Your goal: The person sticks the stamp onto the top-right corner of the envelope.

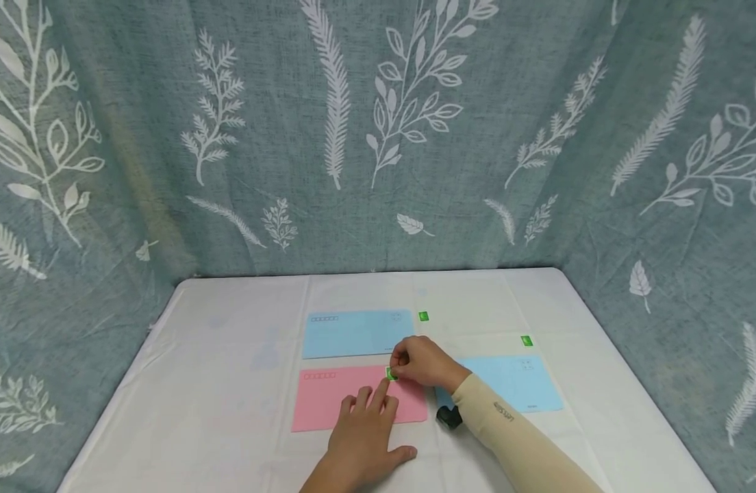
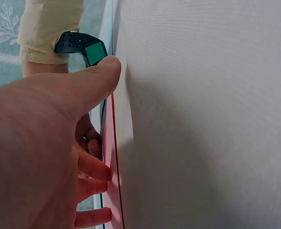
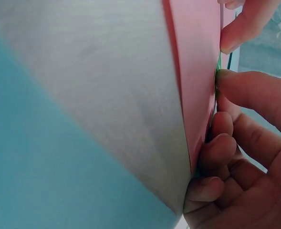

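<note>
A pink envelope [image 1: 353, 373] lies on the white table in front of me. My left hand [image 1: 362, 435] rests on it with fingers spread, its index fingertip close below a small green stamp [image 1: 389, 374] near the envelope's upper right corner. With thumb and curled fingers, my right hand [image 1: 422, 361] pinches that stamp at its right edge. The right wrist view shows the thumb tip against the stamp [image 3: 219, 63], low over the pink paper [image 3: 197, 62]. Seen from the left wrist, the left thumb [image 2: 99, 76] stands apart from the fingers on the pink envelope [image 2: 110, 143].
One blue envelope [image 1: 356, 334] lies behind the pink one, with a green stamp [image 1: 424, 316] off its right side. Another blue envelope [image 1: 507, 383] is partly under the right forearm, with a green stamp [image 1: 526, 340] above it. A patterned curtain [image 1: 378, 226] hangs behind the table.
</note>
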`<action>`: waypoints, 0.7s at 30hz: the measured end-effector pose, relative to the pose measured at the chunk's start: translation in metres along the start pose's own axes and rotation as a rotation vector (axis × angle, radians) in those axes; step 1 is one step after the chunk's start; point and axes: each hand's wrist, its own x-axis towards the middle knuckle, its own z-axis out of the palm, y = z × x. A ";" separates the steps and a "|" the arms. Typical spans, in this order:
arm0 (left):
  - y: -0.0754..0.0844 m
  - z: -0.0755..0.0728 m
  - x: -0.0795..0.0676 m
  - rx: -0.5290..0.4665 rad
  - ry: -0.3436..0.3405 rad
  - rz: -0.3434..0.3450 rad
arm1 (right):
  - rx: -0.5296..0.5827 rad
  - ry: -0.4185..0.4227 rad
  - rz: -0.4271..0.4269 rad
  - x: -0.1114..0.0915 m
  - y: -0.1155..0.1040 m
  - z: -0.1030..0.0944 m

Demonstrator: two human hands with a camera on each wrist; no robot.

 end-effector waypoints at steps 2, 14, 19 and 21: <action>0.000 -0.003 -0.001 -0.014 -0.010 -0.002 | 0.001 0.003 0.003 0.000 0.000 0.000; 0.003 -0.013 -0.003 -0.024 -0.044 -0.022 | -0.009 0.019 -0.001 -0.001 -0.003 0.002; 0.003 -0.012 -0.005 -0.040 -0.017 -0.001 | -0.008 0.009 -0.005 -0.001 -0.003 0.001; 0.001 -0.010 -0.005 -0.039 -0.003 0.005 | -0.005 0.007 -0.012 0.000 -0.003 0.000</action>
